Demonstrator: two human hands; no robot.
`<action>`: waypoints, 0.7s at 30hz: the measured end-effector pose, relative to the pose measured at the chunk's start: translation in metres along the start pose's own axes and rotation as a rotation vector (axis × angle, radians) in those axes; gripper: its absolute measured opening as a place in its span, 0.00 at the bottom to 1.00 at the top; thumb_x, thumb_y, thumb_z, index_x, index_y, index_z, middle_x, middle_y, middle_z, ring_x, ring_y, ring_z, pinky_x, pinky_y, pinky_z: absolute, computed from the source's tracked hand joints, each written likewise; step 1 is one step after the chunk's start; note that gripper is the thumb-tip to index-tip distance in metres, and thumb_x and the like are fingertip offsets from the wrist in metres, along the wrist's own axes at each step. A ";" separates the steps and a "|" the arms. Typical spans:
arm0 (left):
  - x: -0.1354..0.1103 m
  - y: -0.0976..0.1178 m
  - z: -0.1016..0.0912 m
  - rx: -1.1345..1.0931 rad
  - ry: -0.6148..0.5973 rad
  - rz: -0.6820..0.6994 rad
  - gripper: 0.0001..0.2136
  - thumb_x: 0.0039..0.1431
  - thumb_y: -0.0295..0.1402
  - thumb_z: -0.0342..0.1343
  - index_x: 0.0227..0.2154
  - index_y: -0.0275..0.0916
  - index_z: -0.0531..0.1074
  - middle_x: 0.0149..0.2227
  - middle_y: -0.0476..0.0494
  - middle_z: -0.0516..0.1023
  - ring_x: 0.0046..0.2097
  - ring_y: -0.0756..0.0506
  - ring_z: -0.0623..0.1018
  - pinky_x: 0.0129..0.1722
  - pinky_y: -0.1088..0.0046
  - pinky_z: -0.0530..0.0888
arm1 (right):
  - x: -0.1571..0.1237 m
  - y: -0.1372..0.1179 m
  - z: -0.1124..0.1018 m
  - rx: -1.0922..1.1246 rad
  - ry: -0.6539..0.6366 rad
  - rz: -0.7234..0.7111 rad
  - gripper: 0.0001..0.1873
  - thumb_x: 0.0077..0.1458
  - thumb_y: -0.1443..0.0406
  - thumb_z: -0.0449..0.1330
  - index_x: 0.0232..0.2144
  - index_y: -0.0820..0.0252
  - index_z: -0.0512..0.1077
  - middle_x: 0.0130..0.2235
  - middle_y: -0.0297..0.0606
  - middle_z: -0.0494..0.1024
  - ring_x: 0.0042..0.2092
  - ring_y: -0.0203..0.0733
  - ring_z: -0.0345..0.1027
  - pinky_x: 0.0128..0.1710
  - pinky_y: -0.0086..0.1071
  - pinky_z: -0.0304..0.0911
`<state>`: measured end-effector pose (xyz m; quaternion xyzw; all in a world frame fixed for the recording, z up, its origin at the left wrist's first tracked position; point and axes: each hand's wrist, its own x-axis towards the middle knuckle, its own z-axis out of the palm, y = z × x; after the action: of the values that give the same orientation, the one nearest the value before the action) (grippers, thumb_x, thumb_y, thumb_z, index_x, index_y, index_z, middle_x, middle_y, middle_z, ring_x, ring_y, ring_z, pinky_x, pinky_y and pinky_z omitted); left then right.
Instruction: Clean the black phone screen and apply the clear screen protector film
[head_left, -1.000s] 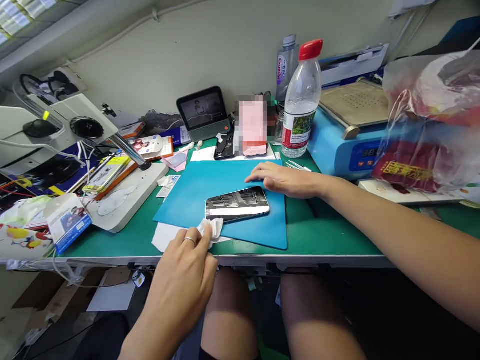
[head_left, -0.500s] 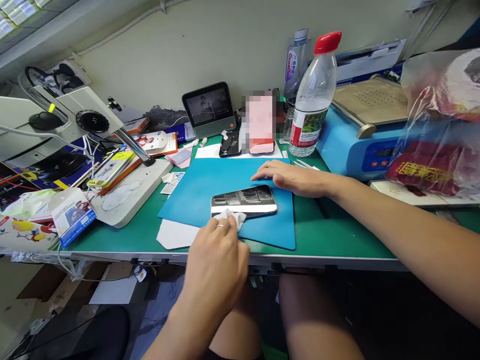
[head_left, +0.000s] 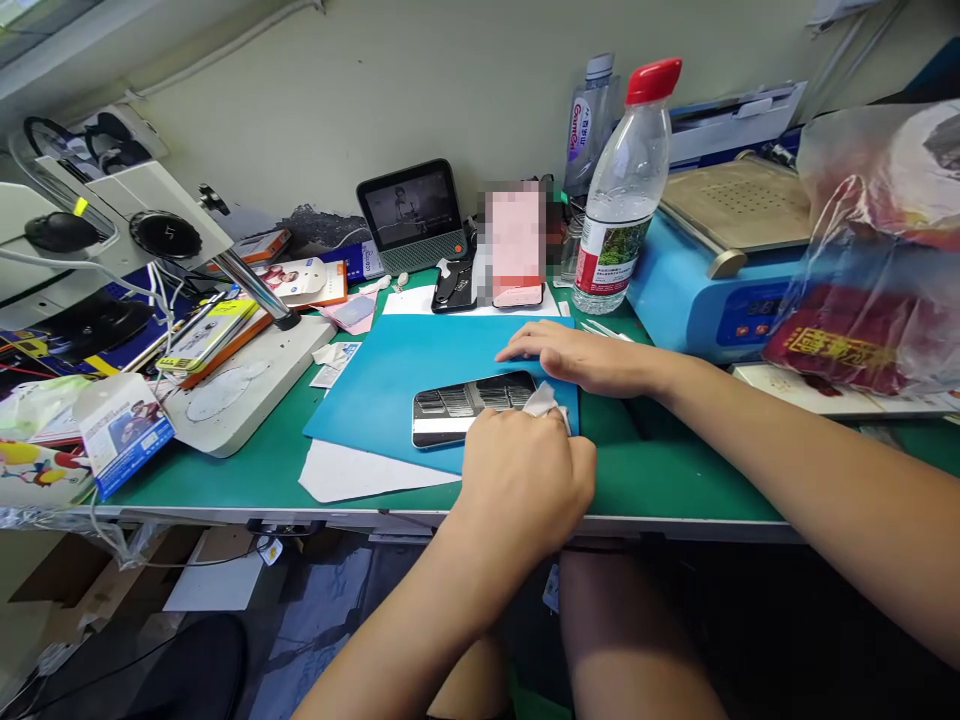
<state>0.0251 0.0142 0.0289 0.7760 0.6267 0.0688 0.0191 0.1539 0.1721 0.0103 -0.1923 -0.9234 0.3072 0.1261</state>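
"Left hand (head_left: 529,480): what is it gripping?"

"Curled fingers pinch a crumpled white tissue (head_left: 543,400), whose tip sticks up past the knuckles. Bunching it probably gives a soft pad between fingertips and glass."

"Where is the smartphone (head_left: 442,408) from that grip?"

"Just beyond the knuckles and mostly to their left. It lies flat, a little slanted, its glossy dark face up with bright reflections. The hand covers its near right part, so I cannot tell whether the tissue touches it."

"And the right hand (head_left: 566,355)?"

"Palm down, fingers extended, holding nothing, near the phone's far right corner. I cannot tell whether it touches the phone; it may be placed there ready to steady things."

"What is underneath?"

"A blue mat (head_left: 375,385), likely there to cushion the phone. White paper (head_left: 352,475) shows at its near left edge. Farther out, a red-capped water bottle (head_left: 619,225) stands behind the right hand, left of a blue benchtop unit (head_left: 675,290)."
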 end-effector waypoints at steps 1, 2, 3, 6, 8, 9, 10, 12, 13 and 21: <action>0.003 -0.001 -0.001 -0.010 -0.033 -0.019 0.18 0.69 0.32 0.45 0.31 0.39 0.80 0.32 0.39 0.85 0.35 0.37 0.83 0.34 0.62 0.71 | 0.000 0.000 0.000 0.001 0.000 -0.002 0.63 0.53 0.25 0.29 0.60 0.62 0.76 0.58 0.54 0.75 0.62 0.61 0.64 0.65 0.54 0.55; 0.004 -0.002 -0.002 -0.017 -0.056 -0.033 0.18 0.69 0.32 0.45 0.30 0.40 0.80 0.32 0.39 0.85 0.36 0.37 0.84 0.34 0.63 0.70 | 0.000 0.000 0.000 0.001 0.002 -0.008 0.62 0.53 0.26 0.29 0.59 0.62 0.76 0.58 0.53 0.75 0.62 0.60 0.64 0.65 0.53 0.55; 0.005 -0.003 -0.002 -0.023 -0.068 -0.040 0.19 0.69 0.32 0.45 0.30 0.40 0.80 0.33 0.40 0.85 0.36 0.37 0.84 0.34 0.63 0.70 | 0.000 0.000 0.000 -0.001 0.006 -0.017 0.62 0.54 0.26 0.29 0.59 0.61 0.76 0.58 0.53 0.76 0.62 0.60 0.65 0.64 0.53 0.56; 0.003 -0.007 0.000 -0.033 -0.057 -0.057 0.19 0.69 0.31 0.44 0.44 0.42 0.82 0.35 0.41 0.86 0.39 0.36 0.85 0.35 0.63 0.71 | 0.000 0.000 0.001 -0.014 0.014 -0.033 0.60 0.55 0.27 0.28 0.57 0.59 0.78 0.56 0.51 0.77 0.60 0.58 0.66 0.63 0.52 0.57; 0.000 -0.010 0.003 -0.031 -0.045 -0.064 0.22 0.69 0.31 0.44 0.56 0.43 0.79 0.36 0.41 0.87 0.40 0.36 0.85 0.36 0.63 0.71 | 0.001 0.000 0.001 -0.022 0.013 -0.029 0.60 0.55 0.27 0.28 0.56 0.59 0.78 0.54 0.51 0.78 0.58 0.58 0.67 0.62 0.52 0.58; -0.002 -0.011 0.004 -0.028 -0.042 -0.062 0.23 0.69 0.31 0.43 0.60 0.43 0.76 0.36 0.41 0.87 0.40 0.36 0.85 0.37 0.63 0.72 | 0.001 0.000 0.001 -0.022 0.012 -0.025 0.60 0.55 0.27 0.28 0.56 0.59 0.78 0.54 0.51 0.78 0.58 0.58 0.67 0.62 0.51 0.58; -0.003 -0.012 0.005 -0.023 -0.040 -0.057 0.24 0.69 0.31 0.43 0.62 0.43 0.75 0.36 0.41 0.87 0.39 0.36 0.85 0.37 0.62 0.72 | 0.001 -0.001 0.001 -0.020 0.011 -0.020 0.61 0.54 0.26 0.28 0.56 0.60 0.78 0.55 0.51 0.78 0.58 0.58 0.67 0.62 0.51 0.58; -0.003 -0.013 0.004 -0.016 -0.041 -0.047 0.25 0.69 0.31 0.43 0.63 0.41 0.74 0.36 0.41 0.87 0.39 0.35 0.85 0.37 0.62 0.72 | 0.001 -0.002 0.000 -0.011 0.008 -0.010 0.62 0.53 0.26 0.28 0.56 0.61 0.78 0.56 0.52 0.77 0.60 0.59 0.66 0.63 0.52 0.57; -0.002 -0.014 0.004 -0.013 -0.041 -0.051 0.24 0.69 0.31 0.43 0.63 0.42 0.74 0.36 0.41 0.87 0.38 0.35 0.85 0.36 0.62 0.72 | 0.001 -0.003 0.000 -0.006 0.004 -0.005 0.63 0.53 0.26 0.28 0.57 0.62 0.78 0.56 0.53 0.77 0.60 0.60 0.66 0.63 0.52 0.56; 0.016 -0.018 -0.002 -0.029 -0.074 -0.129 0.20 0.71 0.34 0.43 0.52 0.43 0.80 0.39 0.39 0.87 0.41 0.34 0.84 0.35 0.64 0.70 | 0.000 0.002 0.001 -0.001 0.015 0.015 0.61 0.53 0.26 0.29 0.59 0.59 0.76 0.57 0.52 0.75 0.61 0.60 0.66 0.63 0.53 0.57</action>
<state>0.0105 0.0335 0.0298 0.7356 0.6732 0.0478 0.0578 0.1543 0.1734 0.0086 -0.2016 -0.9212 0.3060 0.1306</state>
